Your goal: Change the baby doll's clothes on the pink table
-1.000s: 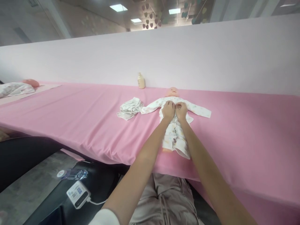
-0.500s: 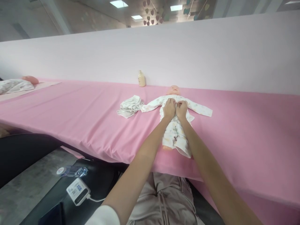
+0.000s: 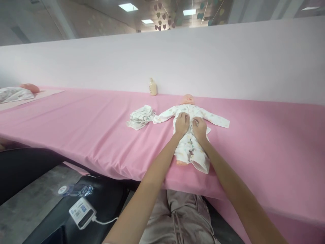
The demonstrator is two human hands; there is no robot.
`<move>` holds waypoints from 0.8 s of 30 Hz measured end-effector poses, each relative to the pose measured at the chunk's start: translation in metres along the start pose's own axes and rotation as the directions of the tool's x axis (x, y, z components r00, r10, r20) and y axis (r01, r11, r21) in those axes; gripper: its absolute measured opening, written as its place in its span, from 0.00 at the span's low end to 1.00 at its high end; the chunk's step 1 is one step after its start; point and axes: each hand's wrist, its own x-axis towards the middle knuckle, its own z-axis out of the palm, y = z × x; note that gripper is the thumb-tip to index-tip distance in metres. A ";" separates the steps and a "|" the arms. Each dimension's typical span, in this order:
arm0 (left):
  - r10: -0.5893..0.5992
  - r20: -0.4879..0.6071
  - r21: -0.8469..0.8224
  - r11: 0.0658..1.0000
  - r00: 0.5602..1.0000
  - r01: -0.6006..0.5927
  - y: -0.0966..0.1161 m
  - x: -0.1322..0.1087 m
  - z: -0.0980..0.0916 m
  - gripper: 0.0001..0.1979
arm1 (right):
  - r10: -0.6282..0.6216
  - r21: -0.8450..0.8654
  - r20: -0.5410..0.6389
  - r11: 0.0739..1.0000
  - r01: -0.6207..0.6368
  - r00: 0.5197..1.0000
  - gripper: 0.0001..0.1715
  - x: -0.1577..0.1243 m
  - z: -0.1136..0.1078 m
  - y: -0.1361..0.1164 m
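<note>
A baby doll (image 3: 188, 99) lies on its back, head toward the wall, dressed in a white patterned romper (image 3: 215, 118). The sleeves are spread out to both sides. My left hand (image 3: 182, 123) is closed on the left part of the romper's front, at the belly. Close beside it my right hand (image 3: 199, 127) has curled fingers on the other part of the front, with a small gap between the two. The fingertips and what they pinch are partly hidden. Below, the legs of the romper show snaps and a gap along the middle; one foot pokes out.
A crumpled white cloth (image 3: 140, 117) lies left of the doll. A pump bottle (image 3: 152, 87) stands by the white wall (image 3: 228, 61). Pink cloth (image 3: 101, 135) covers the table. Another doll (image 3: 30, 88) lies far left. A black chair (image 3: 106, 193) holds a plastic bottle and a white device.
Both hands have moved a little down the romper's front, toward me, and slightly apart. The doll and the cloth stay in place; the view has shifted slightly.
</note>
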 end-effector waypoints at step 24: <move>0.029 0.155 -0.022 0.999 0.987 -0.026 0.001 -0.010 -0.016 0.07 | -0.047 -0.027 0.051 0.998 0.049 0.998 0.03 -0.001 -0.005 -0.003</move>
